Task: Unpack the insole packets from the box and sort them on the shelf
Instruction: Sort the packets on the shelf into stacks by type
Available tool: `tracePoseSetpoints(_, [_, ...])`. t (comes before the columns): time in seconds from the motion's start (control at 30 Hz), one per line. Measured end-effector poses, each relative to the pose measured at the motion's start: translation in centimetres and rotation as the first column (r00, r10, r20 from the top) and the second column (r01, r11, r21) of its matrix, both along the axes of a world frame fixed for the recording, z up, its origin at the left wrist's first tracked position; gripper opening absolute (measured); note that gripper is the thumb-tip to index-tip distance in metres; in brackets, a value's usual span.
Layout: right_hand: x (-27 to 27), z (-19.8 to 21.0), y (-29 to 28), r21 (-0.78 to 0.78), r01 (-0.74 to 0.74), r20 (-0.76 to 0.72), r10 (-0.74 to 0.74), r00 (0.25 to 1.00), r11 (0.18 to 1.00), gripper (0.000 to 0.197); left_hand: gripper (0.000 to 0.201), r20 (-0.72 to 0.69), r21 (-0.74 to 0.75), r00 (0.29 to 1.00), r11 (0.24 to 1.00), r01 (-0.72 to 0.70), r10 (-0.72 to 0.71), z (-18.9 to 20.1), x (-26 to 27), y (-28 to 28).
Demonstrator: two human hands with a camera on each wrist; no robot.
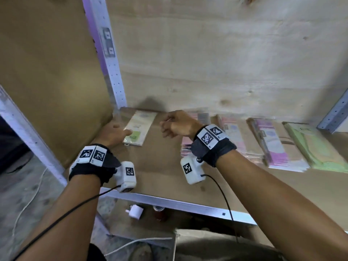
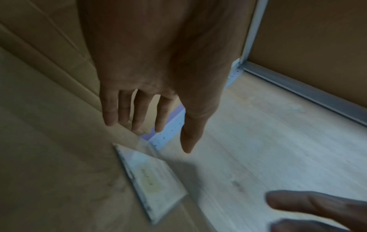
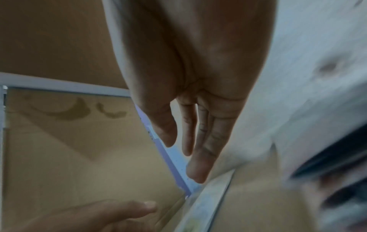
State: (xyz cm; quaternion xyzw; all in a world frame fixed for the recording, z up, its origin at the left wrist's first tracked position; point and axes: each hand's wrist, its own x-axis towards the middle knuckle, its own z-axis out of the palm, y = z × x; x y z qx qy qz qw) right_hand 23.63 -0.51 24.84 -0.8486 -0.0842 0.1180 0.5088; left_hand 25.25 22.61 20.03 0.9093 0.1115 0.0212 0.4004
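On the shelf board [image 1: 162, 166], at its far left corner, lies one insole packet [image 1: 139, 127], pale with a green label at its near end, flat and lengthwise toward the back panel [image 1: 207, 63]. I see my left hand [image 1: 113, 132] just beside that packet's near left edge, fingers straight and loosely spread; the thumb tip seems to reach the green label, though I cannot tell if it truly touches. From the left wrist view the hand [image 2: 151, 78] hangs above the packet [image 2: 152, 177] with nothing held. My right hand [image 1: 178, 123] hovers to the right of the packet, above the board, with its fingers lightly bent and holding nothing; the right wrist view shows those fingers [image 3: 202, 141] fairly straight and together. Farther right on the board lie rows of packets: a pink stack [image 1: 199, 132] partly behind my right wrist, then a pink and purple stack [image 1: 271, 146], then a green stack [image 1: 316, 147] at the far right. A perforated metal upright [image 1: 113, 68] stands at the left corner.
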Motion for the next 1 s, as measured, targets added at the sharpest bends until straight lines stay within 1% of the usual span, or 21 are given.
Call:
tracePoseSetpoints(0.03, [0.5, -0.4, 1.4, 0.025, -0.008, -0.062, 0.009, 0.998, 1.0, 0.007, 0.046, 0.008, 0.002, 1.0, 1.0, 0.017, -0.017, -0.2, -0.1, 0.3])
tracePoseSetpoints(0.1, [1.3, -1.4, 4.0, 0.074, 0.024, -0.183, -0.01, 0.983, 0.997, 0.023, 0.043, -0.006, 0.01, 0.997, 0.997, 0.075, -0.075, -0.6, -0.4, 0.8])
tracePoseSetpoints(0.17, [1.8, -2.5, 5.7, 0.085, 0.088, -0.263, -0.063, 0.963, 0.993, 0.037, 0.043, -0.072, -0.013, 0.99, 0.992, 0.123, -0.124, -1.2, -0.3, 1.3])
tracePoseSetpoints(0.23, [2.2, -3.5, 6.5, 0.103, 0.154, -0.322, -0.114, 0.94, 0.983, 0.037, 0.043, -0.089, -0.022, 0.99, 0.994, 0.109, -0.111, -1.4, -0.3, 1.7])
tracePoseSetpoints(0.3, [2.6, -4.0, 6.7, 0.139, 0.224, -0.355, -0.163, 0.921, 0.965, 0.027, 0.044, -0.096, -0.075, 0.993, 0.995, 0.059, -0.066, -1.7, -0.3, 1.9])
tracePoseSetpoints(0.33, [2.6, -4.1, 6.6, 0.147, 0.254, -0.356, -0.188, 0.915, 0.956, 0.023, 0.042, -0.107, -0.113, 0.993, 0.993, 0.034, -0.046, -1.8, -0.3, 1.9])
tracePoseSetpoints(0.4, [2.7, -4.3, 6.5, 0.155, 0.294, -0.334, -0.231, 0.914, 0.943, 0.014, 0.031, -0.122, -0.198, 0.992, 0.98, 0.011, -0.036, -2.1, -0.4, 1.8])
tracePoseSetpoints(0.5, [2.5, -4.3, 6.0, 0.182, 0.287, -0.299, -0.225, 0.927, 0.941, 0.007, 0.014, -0.146, -0.32, 0.989, 0.947, -0.023, -0.025, -2.1, -0.7, 1.5])
tracePoseSetpoints(0.53, [2.4, -4.2, 5.7, 0.209, 0.28, -0.287, -0.215, 0.933, 0.937, 0.004, 0.013, -0.146, -0.339, 0.989, 0.94, -0.033, -0.018, -1.9, -0.7, 1.4])
tracePoseSetpoints(0.57, [2.2, -4.0, 5.4, 0.255, 0.28, -0.274, -0.208, 0.939, 0.926, 0.002, 0.016, -0.138, -0.361, 0.99, 0.932, -0.032, -0.019, -1.5, -0.7, 1.2])
tracePoseSetpoints(0.6, [2.0, -3.7, 5.0, 0.309, 0.286, -0.263, -0.208, 0.942, 0.907, 0.006, 0.021, -0.121, -0.384, 0.992, 0.923, -0.023, -0.025, -0.8, -0.7, 0.9])
tracePoseSetpoints(0.67, [1.5, -2.8, 4.1, 0.41, 0.295, -0.235, -0.213, 0.948, 0.863, 0.011, 0.026, -0.037, -0.428, 0.999, 0.904, -0.004, -0.013, 0.9, -0.9, 0.2])
tracePoseSetpoints(0.73, [0.9, -1.5, 2.8, 0.491, 0.291, -0.21, -0.212, 0.954, 0.821, 0.01, 0.02, 0.083, -0.471, 0.996, 0.882, 0.01, 0.034, 2.4, -1.1, -0.8])
tracePoseSetpoints(0.77, [0.5, -0.8, 2.2, 0.525, 0.286, -0.2, -0.21, 0.957, 0.801, 0.01, 0.019, 0.149, -0.467, 0.987, 0.884, 0.022, 0.054, 2.9, -1.3, -1.4])
tracePoseSetpoints(0.8, [0.0, 0.0, 1.3, 0.557, 0.284, -0.195, -0.21, 0.958, 0.78, 0.009, 0.024, 0.213, -0.412, 0.975, 0.91, 0.034, 0.06, 3.3, -1.5, -2.2])
tracePoseSetpoints(0.83, [-0.4, 0.7, 0.6, 0.582, 0.281, -0.195, -0.205, 0.959, 0.763, 0.006, 0.032, 0.277, -0.311, 0.96, 0.949, 0.047, 0.043, 3.5, -1.7, -2.8])
tracePoseSetpoints(0.87, [-0.9, 1.4, -0.3, 0.601, 0.277, -0.198, -0.196, 0.96, 0.749, 0.005, 0.04, 0.34, -0.183, 0.94, 0.98, 0.072, -0.006, 3.7, -1.9, -3.6])
tracePoseSetpoints(0.9, [-1.5, 2.1, -1.5, 0.613, 0.27, -0.198, -0.187, 0.962, 0.742, 0.008, 0.046, 0.393, -0.048, 0.917, 0.994, 0.095, -0.068, 4.0, -2.2, -4.6])
tracePoseSetpoints(0.93, [-2.0, 2.8, -2.6, 0.626, 0.255, -0.201, -0.163, 0.966, 0.737, 0.013, 0.049, 0.429, 0.067, 0.895, 0.993, 0.102, -0.121, 4.3, -2.4, -5.4])
tracePoseSetpoints(0.97, [-2.6, 3.4, -3.9, 0.639, 0.239, -0.201, -0.142, 0.969, 0.731, 0.017, 0.048, 0.462, 0.146, 0.873, 0.984, 0.099, -0.156, 4.7, -2.8, -6.4])
tracePoseSetpoints(1.0, [-3.1, 4.0, -5.1, 0.658, 0.221, -0.206, -0.11, 0.972, 0.72, 0.022, 0.042, 0.507, 0.195, 0.843, 0.977, 0.09, -0.178, 5.2, -3.1, -7.2])
